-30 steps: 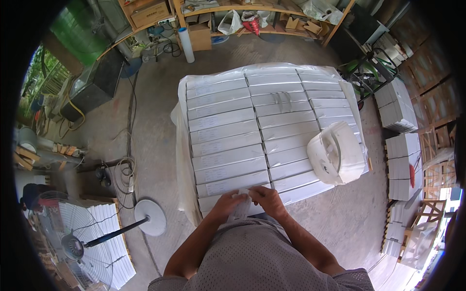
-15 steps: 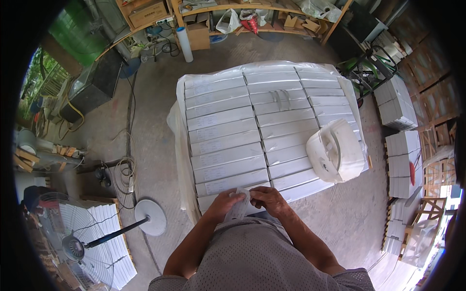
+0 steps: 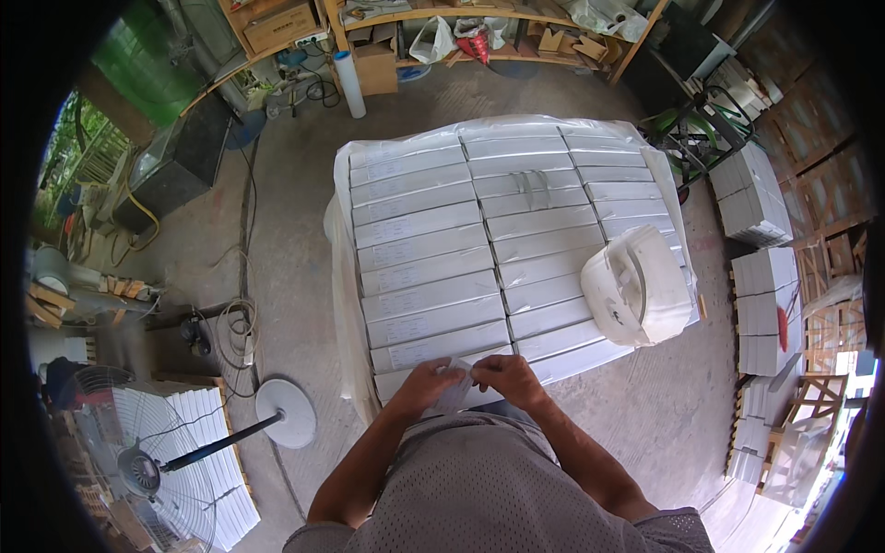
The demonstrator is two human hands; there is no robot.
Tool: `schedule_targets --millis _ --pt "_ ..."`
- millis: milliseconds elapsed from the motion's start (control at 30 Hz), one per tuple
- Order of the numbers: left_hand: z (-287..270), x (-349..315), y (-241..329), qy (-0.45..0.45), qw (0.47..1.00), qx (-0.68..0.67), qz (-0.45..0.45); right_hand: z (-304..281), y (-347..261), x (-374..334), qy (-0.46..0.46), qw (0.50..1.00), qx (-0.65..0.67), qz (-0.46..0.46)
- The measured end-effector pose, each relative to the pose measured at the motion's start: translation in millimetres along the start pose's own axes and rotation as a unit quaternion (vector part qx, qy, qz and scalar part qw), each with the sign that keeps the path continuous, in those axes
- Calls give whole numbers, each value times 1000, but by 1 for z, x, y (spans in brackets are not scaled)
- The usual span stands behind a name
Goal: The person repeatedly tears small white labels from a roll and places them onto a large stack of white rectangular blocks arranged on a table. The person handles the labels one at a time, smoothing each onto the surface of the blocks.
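Note:
Close to my body, my left hand [image 3: 427, 382] grips a small, pale, printed label sheet [image 3: 454, 396], its thumb lying on top. My right hand [image 3: 508, 378] pinches at the sheet's upper right edge; whether a separate piece is between its fingertips is too small to tell. Both hands are over the near edge of a broad stack of long white boxes [image 3: 433, 295] set in three columns. Pale stickers show on several boxes in the left column. A white plastic bucket [image 3: 613, 290] lies tipped on the stack's right side. Some thin curved strips [image 3: 532, 190] rest farther back.
Clear plastic wrap [image 3: 343, 304] hangs around the stack's sides. A standing fan [image 3: 140, 468] with a round base [image 3: 286, 413] is at the lower left, near a coiled cable [image 3: 237, 327]. More white boxes [image 3: 767, 309] line the right side. Wooden shelves [image 3: 442, 13] span the back.
My right hand has shifted very slightly, its fingers curling closer at the sheet's edge. The sheet tilts a little differently. The boxes and bucket have stayed put.

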State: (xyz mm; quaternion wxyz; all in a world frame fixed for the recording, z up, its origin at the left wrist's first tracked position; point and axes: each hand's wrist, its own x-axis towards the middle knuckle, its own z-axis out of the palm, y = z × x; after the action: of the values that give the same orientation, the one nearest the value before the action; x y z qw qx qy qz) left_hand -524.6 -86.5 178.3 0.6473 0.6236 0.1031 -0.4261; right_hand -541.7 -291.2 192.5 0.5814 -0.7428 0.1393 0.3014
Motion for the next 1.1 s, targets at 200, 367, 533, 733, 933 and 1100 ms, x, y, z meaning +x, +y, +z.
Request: schedule_targets --millis 200,367,533,733,933,1100 --pt "2 1 5 -21 997 77 14 13 13 2 61 992 -104 -41" --pt "-3 9 -9 -22 988 144 44 24 19 0 127 971 -171 -110" --pt "-3 13 -16 1 976 204 82 26 21 5 126 967 -204 -85" --pt "-6 26 -35 -17 992 83 91 18 43 14 96 970 -136 -178" --pt "-12 65 -92 22 970 109 215 28 18 7 177 949 -139 -219" --pt "-7 47 -58 16 984 74 162 20 36 22 144 975 -97 -138"
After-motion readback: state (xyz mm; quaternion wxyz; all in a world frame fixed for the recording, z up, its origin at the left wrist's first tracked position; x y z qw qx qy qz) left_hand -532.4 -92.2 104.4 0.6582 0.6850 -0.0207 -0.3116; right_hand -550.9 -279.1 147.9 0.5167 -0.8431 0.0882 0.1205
